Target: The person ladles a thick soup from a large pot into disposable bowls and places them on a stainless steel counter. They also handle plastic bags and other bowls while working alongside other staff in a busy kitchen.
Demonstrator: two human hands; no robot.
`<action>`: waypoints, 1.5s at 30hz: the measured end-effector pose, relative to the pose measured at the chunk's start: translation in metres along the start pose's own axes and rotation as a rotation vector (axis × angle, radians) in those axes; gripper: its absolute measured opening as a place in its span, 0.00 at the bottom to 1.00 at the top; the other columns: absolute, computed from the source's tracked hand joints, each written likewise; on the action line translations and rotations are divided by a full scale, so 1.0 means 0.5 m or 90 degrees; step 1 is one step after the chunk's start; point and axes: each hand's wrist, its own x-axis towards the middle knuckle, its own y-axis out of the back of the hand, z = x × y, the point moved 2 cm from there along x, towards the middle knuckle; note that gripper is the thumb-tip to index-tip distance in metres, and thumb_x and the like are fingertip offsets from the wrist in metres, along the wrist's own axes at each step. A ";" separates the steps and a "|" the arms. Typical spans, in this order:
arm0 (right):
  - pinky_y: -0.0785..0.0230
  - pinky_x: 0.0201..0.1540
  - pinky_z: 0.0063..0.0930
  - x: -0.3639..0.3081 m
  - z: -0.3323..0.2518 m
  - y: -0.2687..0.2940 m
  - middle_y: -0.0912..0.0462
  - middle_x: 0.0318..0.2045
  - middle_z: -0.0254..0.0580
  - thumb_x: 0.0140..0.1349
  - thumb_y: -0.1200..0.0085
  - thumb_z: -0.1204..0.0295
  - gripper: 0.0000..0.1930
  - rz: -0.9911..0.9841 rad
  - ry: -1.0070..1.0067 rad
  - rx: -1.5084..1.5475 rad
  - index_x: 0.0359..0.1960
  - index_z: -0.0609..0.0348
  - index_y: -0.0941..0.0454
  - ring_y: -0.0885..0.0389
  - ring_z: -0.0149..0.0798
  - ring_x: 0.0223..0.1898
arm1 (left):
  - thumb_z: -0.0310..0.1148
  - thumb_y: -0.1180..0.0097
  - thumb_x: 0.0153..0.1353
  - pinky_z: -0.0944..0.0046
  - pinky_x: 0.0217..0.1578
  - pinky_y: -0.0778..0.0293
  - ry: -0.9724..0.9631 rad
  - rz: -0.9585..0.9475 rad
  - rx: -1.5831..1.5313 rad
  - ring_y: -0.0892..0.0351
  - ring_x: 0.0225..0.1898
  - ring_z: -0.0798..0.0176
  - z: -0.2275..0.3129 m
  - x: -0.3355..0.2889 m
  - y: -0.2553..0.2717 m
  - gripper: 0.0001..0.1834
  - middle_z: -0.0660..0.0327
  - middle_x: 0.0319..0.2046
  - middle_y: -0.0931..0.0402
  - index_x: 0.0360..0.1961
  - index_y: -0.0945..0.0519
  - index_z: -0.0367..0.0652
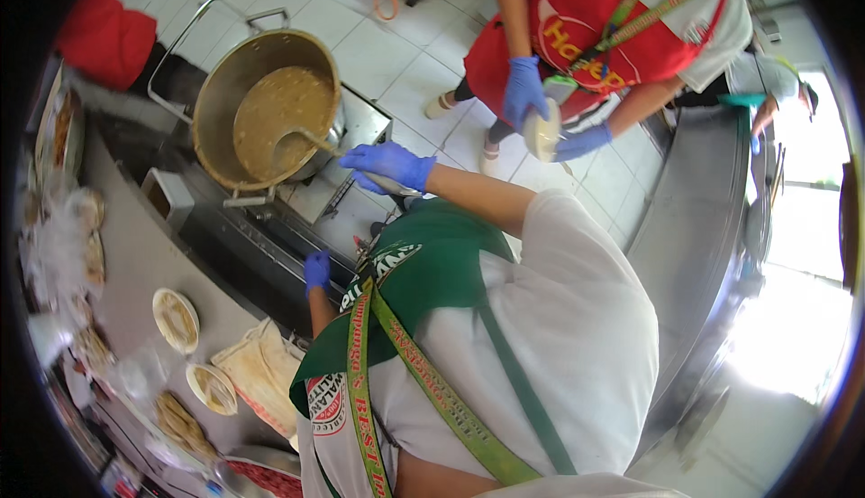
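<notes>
My right hand, in a blue glove, is wrapped round the handle of a metal ladle. The ladle's bowl dips into thick brown soup inside a large metal pot. Lower down, near the edge of the counter, is my left hand, also blue-gloved. It is small in view, and I cannot make out its fingers or anything in them. Across from me a co-worker in a red apron holds a pale, rounded container in two blue-gloved hands.
Two white bowls, one bowl above another bowl, stand on the grey counter beside a cream cloth. Plastic bags line its far edge. A red sleeve shows behind the pot. A metal worktop runs along the right.
</notes>
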 end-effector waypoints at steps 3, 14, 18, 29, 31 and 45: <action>0.26 0.32 0.36 -0.015 -0.043 0.023 0.23 0.40 0.42 0.57 0.44 0.71 0.22 -0.101 -0.128 0.116 0.55 0.44 0.29 0.21 0.45 0.31 | 0.42 0.47 0.58 0.52 0.39 0.27 -0.008 -0.252 0.023 0.19 0.38 0.47 -0.110 -0.006 -0.097 0.18 0.44 0.36 0.19 0.39 0.18 0.37; 0.30 0.27 0.25 -0.023 -0.029 -0.002 0.24 0.32 0.34 0.69 0.56 0.63 0.12 0.155 0.250 -0.205 0.49 0.47 0.26 0.26 0.31 0.21 | 0.38 0.52 0.59 0.53 0.32 0.27 0.036 -0.191 0.096 0.20 0.30 0.53 -0.033 -0.031 -0.021 0.14 0.47 0.28 0.21 0.31 0.19 0.39; 0.27 0.29 0.29 -0.017 -0.079 0.007 0.23 0.36 0.40 0.63 0.51 0.70 0.16 0.013 0.141 -0.150 0.54 0.46 0.27 0.22 0.39 0.26 | 0.44 0.50 0.58 0.53 0.35 0.27 0.143 0.006 -0.173 0.20 0.33 0.51 -0.182 0.000 -0.093 0.19 0.45 0.30 0.21 0.34 0.19 0.37; 0.23 0.37 0.39 -0.029 -0.093 0.009 0.23 0.49 0.54 0.54 0.44 0.74 0.24 0.038 0.194 -0.305 0.55 0.48 0.28 0.18 0.55 0.36 | 0.38 0.52 0.59 0.53 0.25 0.26 0.246 -0.118 -0.127 0.23 0.25 0.56 -0.159 -0.063 -0.119 0.14 0.52 0.24 0.24 0.31 0.20 0.38; 0.23 0.40 0.37 -0.029 -0.101 0.004 0.22 0.49 0.54 0.55 0.46 0.75 0.23 0.058 0.255 -0.324 0.55 0.48 0.26 0.18 0.54 0.39 | 0.38 0.52 0.58 0.53 0.29 0.25 0.184 -0.117 -0.017 0.22 0.25 0.55 -0.137 -0.063 -0.124 0.14 0.50 0.27 0.22 0.31 0.20 0.38; 0.26 0.47 0.35 -0.010 -0.128 0.023 0.21 0.44 0.50 0.58 0.50 0.79 0.20 0.014 0.274 -0.327 0.54 0.52 0.26 0.20 0.49 0.44 | 0.43 0.40 0.55 0.50 0.45 0.25 0.248 0.789 0.250 0.20 0.39 0.50 0.181 -0.398 0.714 0.17 0.53 0.36 0.22 0.44 0.19 0.47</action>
